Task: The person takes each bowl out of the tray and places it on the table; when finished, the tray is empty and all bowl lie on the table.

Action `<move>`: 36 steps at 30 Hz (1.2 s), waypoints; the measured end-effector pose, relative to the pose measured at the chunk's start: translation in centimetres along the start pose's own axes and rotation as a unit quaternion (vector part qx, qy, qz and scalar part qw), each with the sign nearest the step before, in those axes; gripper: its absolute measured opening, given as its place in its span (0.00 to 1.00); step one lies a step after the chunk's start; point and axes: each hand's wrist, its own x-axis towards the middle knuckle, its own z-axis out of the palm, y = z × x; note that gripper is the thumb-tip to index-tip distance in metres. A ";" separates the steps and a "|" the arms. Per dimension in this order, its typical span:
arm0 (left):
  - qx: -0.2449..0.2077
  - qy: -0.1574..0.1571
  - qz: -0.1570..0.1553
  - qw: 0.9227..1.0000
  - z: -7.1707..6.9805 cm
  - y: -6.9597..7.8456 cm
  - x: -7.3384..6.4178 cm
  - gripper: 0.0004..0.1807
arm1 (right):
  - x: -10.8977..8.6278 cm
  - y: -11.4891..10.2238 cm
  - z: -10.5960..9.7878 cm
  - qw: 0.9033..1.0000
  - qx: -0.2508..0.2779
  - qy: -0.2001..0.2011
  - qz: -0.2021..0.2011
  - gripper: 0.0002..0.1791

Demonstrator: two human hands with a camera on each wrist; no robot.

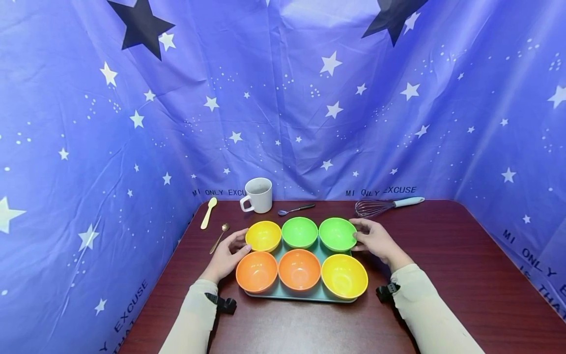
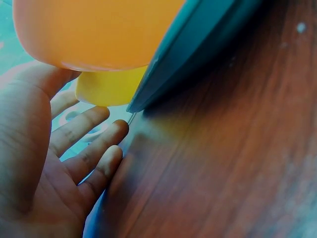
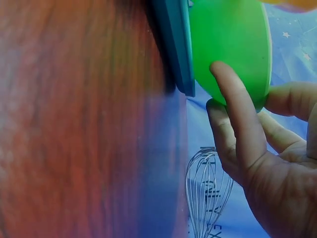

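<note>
Six bowls stand in two rows on a grey-green tray [image 1: 305, 296]. In the back row are a yellow bowl [image 1: 263, 236], a green bowl [image 1: 299, 232] and a right-hand green bowl [image 1: 338, 234]. The front row holds an orange bowl [image 1: 257, 272], a second orange bowl [image 1: 299, 270] and another yellow bowl [image 1: 345, 276]. My left hand [image 1: 227, 255] reaches along the back-left yellow bowl, fingers loosely extended and thumb near its side. My right hand [image 1: 376, 241] holds the right-hand green bowl, thumb at its rim [image 3: 268, 64] and fingers against its outer wall.
Behind the tray stand a white mug [image 1: 261, 195] and a small dark-handled spoon [image 1: 296, 210]. A whisk [image 1: 389, 206] lies at the back right. To the left lie a pale yellow spoon [image 1: 209, 213] and a gold spoon [image 1: 219, 238]. Starry blue curtains [image 1: 283, 123] border the table.
</note>
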 end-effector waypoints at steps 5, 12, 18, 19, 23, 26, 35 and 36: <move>-0.001 -0.004 -0.009 1.000 0.0 0.0 0.1 0.30 | -0.2 -0.5 -0.1 1.000 -0.004 0.009 -0.020 0.29; 0.009 0.000 -0.006 1.000 0.1 -2.4 0.5 0.31 | -0.6 -1.3 -0.8 0.999 -0.004 0.015 -0.039 0.30; 0.002 0.003 -0.001 1.000 -0.1 -2.9 0.6 0.30 | -1.0 -1.8 -1.8 0.999 0.001 0.027 -0.044 0.30; 0.001 0.003 0.000 1.000 -0.1 -2.9 0.5 0.30 | -1.0 -1.9 -1.9 0.999 0.002 0.029 -0.045 0.30; 0.002 0.003 0.004 1.000 -0.1 -2.9 0.5 0.30 | -1.2 -2.1 -2.7 0.998 0.000 0.033 -0.048 0.30; 0.005 0.004 0.008 1.000 -0.1 -3.1 0.5 0.30 | -1.4 -2.2 -3.2 0.998 -0.001 0.038 -0.049 0.30; 0.010 0.007 0.017 1.000 0.0 -3.3 0.6 0.30 | -1.8 -2.0 -4.8 0.998 0.004 0.045 -0.047 0.31; 0.009 0.006 0.017 1.000 -0.1 -3.3 0.6 0.30 | -1.8 -1.9 -5.0 0.998 0.002 0.045 -0.045 0.31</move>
